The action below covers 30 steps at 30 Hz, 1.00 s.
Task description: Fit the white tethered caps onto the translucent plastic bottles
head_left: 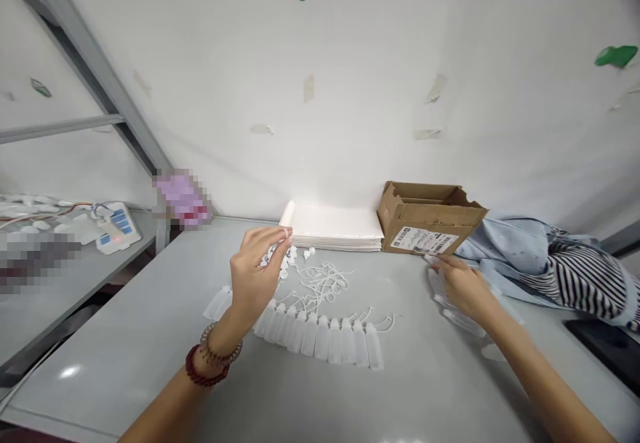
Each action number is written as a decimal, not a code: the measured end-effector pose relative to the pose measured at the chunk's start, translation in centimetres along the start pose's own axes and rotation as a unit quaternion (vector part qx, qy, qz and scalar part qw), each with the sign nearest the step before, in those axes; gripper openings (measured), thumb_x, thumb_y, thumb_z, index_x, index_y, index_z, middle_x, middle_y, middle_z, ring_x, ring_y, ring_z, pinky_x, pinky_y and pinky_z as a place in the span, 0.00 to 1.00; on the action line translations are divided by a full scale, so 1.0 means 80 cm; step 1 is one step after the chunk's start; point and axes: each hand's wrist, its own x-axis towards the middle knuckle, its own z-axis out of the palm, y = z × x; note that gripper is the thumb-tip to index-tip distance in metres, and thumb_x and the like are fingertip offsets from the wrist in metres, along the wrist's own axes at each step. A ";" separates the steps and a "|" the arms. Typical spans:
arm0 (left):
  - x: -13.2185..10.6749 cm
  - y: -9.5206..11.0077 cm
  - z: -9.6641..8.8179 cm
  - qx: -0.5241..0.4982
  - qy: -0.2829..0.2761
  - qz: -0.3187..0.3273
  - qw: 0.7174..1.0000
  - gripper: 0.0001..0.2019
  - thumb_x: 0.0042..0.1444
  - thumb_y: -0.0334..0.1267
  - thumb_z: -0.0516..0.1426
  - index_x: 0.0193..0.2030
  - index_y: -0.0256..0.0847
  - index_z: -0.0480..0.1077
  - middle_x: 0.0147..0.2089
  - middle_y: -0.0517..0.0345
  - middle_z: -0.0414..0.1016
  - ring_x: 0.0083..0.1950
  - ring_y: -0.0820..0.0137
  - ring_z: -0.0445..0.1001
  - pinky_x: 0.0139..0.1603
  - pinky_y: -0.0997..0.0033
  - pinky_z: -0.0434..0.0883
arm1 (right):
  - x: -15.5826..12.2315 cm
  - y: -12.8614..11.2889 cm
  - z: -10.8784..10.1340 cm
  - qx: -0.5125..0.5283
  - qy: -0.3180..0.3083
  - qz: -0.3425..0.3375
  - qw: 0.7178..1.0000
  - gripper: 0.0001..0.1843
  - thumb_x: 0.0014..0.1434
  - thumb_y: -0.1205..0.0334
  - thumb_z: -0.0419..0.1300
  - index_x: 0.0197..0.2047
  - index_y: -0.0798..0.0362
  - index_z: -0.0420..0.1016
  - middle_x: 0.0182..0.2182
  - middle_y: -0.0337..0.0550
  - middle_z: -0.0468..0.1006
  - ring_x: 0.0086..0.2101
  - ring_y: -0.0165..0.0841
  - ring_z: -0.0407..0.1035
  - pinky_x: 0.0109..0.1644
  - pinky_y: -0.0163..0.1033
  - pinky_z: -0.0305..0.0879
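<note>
My left hand [257,273] is raised over the table with thumb and fingertips pinched together; whatever they hold is too small to name. Beneath it lie small white caps [284,266], partly hidden by the hand. A tangle of thin white cords [327,283] is beside them. In front stands a row of several translucent plastic bottles [323,337] laid side by side, cords at their necks. At the right, my right hand [463,286] closes its fingertips on the end of a translucent plastic bottle [437,284] among several loose ones, which the hand and forearm partly cover.
A stack of white sheets [335,226] lies against the wall. To its right sits an open cardboard box [433,219]. Blue and striped cloth [585,276] and a dark flat object [605,349] are at the right. A power strip [119,229] rests on the left table.
</note>
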 end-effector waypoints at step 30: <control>0.013 0.018 -0.011 -0.374 -0.153 -0.474 0.782 0.11 0.50 0.46 0.62 0.30 0.39 0.76 0.36 0.48 0.78 0.40 0.64 0.71 0.39 0.64 0.66 | 0.012 0.004 0.020 0.067 0.100 -0.047 0.992 0.15 0.56 0.64 0.44 0.31 0.50 0.72 0.37 0.48 0.81 0.33 0.44 0.76 0.37 0.47 0.68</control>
